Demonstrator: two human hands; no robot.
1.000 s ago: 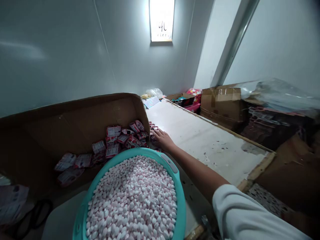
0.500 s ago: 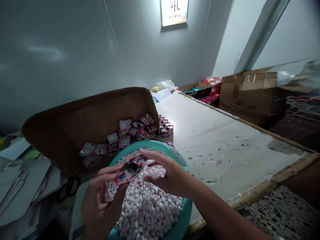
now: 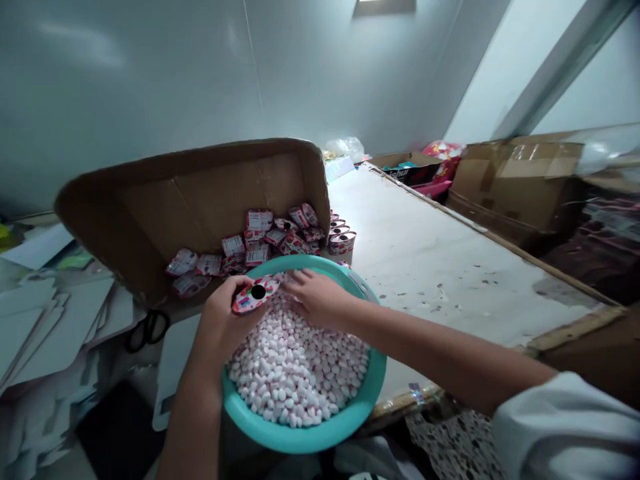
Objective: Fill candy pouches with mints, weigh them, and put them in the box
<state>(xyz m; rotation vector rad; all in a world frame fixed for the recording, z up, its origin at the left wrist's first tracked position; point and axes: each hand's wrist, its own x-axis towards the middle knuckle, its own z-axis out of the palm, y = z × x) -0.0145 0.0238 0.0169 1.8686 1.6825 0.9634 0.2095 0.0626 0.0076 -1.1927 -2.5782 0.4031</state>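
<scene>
My left hand (image 3: 225,320) grips a small red-and-white printed box (image 3: 245,301) with a round dark hole in its upper face. It is held over the left side of a turquoise basin (image 3: 300,440). The basin is filled with small white and pinkish candies (image 3: 285,380). My right hand (image 3: 317,297) lies in the candies at the far side of the basin, just right of the box. Its fingers look slightly apart, with the tips partly hidden among the candies.
Behind the basin, a cardboard carton (image 3: 200,200) on its side holds several similar small boxes (image 3: 257,253). More boxes (image 3: 343,241) stand in a row on the white table (image 3: 425,267). Black scissors (image 3: 149,331) and white card sheets (image 3: 75,327) lie left. Large cartons (image 3: 515,180) stand right.
My right hand has moved from beside the printed box down into the candies. My left hand still holds the box, now turned hole-up. The camera view has tilted down.
</scene>
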